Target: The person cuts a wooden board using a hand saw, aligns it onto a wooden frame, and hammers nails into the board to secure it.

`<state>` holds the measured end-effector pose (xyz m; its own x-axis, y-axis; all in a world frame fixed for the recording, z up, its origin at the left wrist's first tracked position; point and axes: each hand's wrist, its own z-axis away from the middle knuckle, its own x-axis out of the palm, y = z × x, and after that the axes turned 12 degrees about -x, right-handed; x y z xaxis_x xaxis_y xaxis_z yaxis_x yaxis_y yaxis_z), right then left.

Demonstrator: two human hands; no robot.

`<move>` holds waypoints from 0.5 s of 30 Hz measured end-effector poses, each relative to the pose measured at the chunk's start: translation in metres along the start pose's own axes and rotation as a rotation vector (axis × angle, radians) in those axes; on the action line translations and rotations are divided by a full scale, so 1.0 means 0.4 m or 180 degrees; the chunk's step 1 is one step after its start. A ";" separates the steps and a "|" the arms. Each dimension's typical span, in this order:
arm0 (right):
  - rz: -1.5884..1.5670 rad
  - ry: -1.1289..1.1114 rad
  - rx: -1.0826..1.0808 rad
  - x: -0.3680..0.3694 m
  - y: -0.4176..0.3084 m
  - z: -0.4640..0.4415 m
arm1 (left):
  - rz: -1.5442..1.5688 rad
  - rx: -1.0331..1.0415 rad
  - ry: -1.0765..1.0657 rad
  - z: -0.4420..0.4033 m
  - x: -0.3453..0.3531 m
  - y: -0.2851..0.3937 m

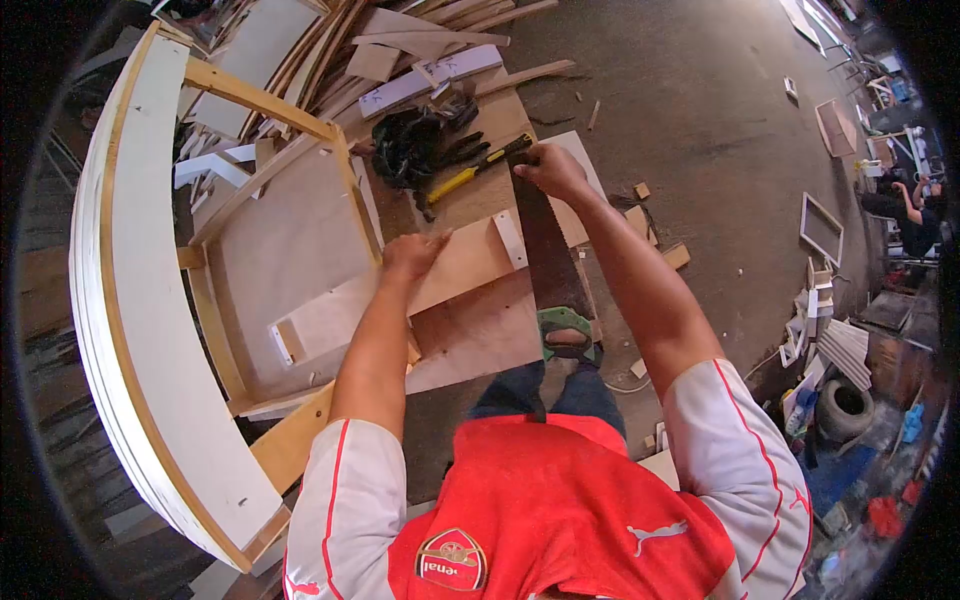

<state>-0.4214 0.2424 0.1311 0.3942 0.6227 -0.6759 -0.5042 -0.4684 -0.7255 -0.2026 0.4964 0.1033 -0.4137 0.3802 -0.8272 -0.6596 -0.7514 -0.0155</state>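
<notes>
My left hand [412, 256] is closed at the upper edge of a long, light wooden board [465, 265], its thumb toward the right. White strips cap both ends of this board. Farther up, my right hand [553, 170] has its fingers curled at the narrow tip of a handsaw [548, 245]. The blade runs down toward me to a green handle [565, 332] near my legs. Beside my right fingers lies a yellow-and-black tool [455, 185], its black end almost touching them. A crumpled black plastic bag [405, 148] sits just left of that tool.
A large wooden frame with a curved white panel [150, 250] stands on my left. Scrap boards [430, 40] are heaped at the back. Offcuts [677, 256] lie on the floor. To the right are a tyre [845, 408], a small frame [821, 222] and another person [915, 205].
</notes>
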 end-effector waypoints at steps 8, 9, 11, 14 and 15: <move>0.0429 0.0832 -0.0123 0.110 0.025 0.190 | 0.0221 0.0595 0.0858 0.028 0.039 0.042; 0.0381 0.0396 -0.0043 0.122 0.001 0.279 | 0.0341 0.0659 0.0974 0.033 0.043 0.060; 0.0302 -0.0492 0.0097 0.146 -0.048 0.458 | 0.0264 0.0755 0.1185 0.005 0.108 0.083; 0.0665 -0.0326 -0.0932 0.244 -0.007 0.709 | 0.0201 0.0634 0.1098 0.008 0.129 0.113; 0.0749 -0.0294 -0.0973 0.242 -0.011 0.736 | 0.0187 0.0551 0.1007 0.016 0.120 0.123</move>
<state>-0.6071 0.4892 0.1068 0.2173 0.5232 -0.8240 -0.3150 -0.7615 -0.5666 -0.2591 0.4810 0.0665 -0.2573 0.1332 -0.9571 -0.7481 -0.6544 0.1101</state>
